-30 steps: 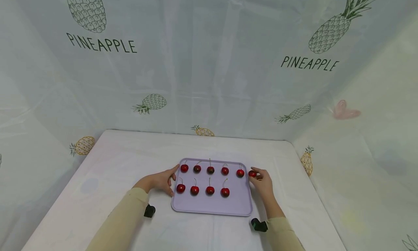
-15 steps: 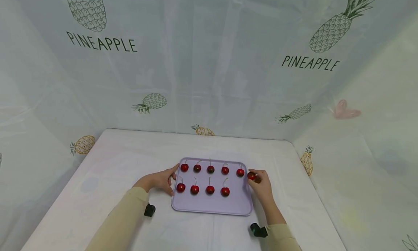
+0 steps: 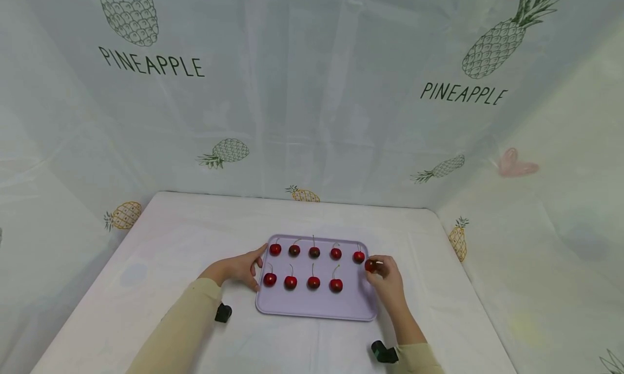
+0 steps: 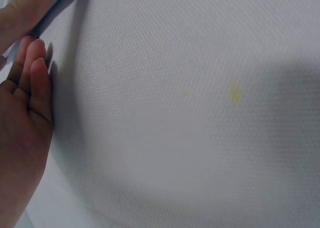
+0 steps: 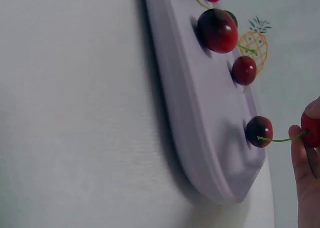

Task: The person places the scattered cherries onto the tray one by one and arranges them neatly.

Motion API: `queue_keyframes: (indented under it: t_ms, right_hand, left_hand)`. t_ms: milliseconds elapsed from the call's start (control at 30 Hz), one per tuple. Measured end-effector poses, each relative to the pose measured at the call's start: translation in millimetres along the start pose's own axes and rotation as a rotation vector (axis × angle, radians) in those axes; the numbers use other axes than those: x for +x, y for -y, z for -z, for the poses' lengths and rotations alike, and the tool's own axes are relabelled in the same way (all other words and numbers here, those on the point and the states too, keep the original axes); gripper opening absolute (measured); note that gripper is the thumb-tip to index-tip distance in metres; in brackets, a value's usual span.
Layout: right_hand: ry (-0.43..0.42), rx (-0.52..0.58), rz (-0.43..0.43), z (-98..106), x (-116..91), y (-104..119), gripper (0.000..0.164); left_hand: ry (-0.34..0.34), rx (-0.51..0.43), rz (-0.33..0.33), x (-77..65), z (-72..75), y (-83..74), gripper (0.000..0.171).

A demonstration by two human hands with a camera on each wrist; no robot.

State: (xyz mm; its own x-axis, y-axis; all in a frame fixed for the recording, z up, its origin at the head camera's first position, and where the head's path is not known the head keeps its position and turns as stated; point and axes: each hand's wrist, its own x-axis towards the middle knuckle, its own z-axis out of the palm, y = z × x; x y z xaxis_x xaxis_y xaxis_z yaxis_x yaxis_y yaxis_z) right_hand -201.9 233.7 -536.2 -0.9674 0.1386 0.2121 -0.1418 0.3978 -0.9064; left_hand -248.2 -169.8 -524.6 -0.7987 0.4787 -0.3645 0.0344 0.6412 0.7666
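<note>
My right hand (image 3: pixel 390 284) pinches a dark red cherry (image 3: pixel 370 266) over the right edge of a lilac tray (image 3: pixel 312 303). In the right wrist view this cherry (image 5: pixel 311 130) sits between thumb and fingertip, its green stem reaching toward another cherry (image 5: pixel 259 132) on the tray. My left hand (image 3: pixel 240 268) rests against the tray's left edge, index finger extended to the upper corner and thumb lower down. Its fingers (image 4: pixel 41 85) look relaxed in the left wrist view. Several cherries with stems form a back row and a shorter front row on the tray.
A white cloth (image 3: pixel 219 341) covers the table around the tray. Behind it and at the sides hang pale curtains (image 3: pixel 312 109) with pineapple prints. Black wrist devices (image 3: pixel 223 313) show beside both sleeves.
My right hand has moved the pinched cherry left and slightly nearer, from just outside the tray's right edge to over that edge. My left hand and the tray have stayed put.
</note>
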Motion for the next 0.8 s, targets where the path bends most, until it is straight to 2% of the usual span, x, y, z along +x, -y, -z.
queue_keyframes:
  t_ms: [167,400,600,800]
  right_hand:
    - [-0.022,-0.027,0.056,-4,-5,-4,0.037]
    - [-0.05,-0.025,0.187,-8,-11,-9,0.038]
    - [-0.02,-0.039,0.11,-7,-13,-15,0.036]
    - [-0.015,-0.071,0.102,-9,-13,-21,0.035]
  left_hand:
    - [0.001,0.002,-0.001,-0.3,0.2,-1.8,0.12]
    - [-0.003,0.004,0.002,0.6,0.5,-1.3,0.121]
    - [0.008,-0.011,-0.016,3.0,0.1,3.4,0.122]
    - [0.006,-0.023,-0.024,2.0,-0.2,2.3,0.123]
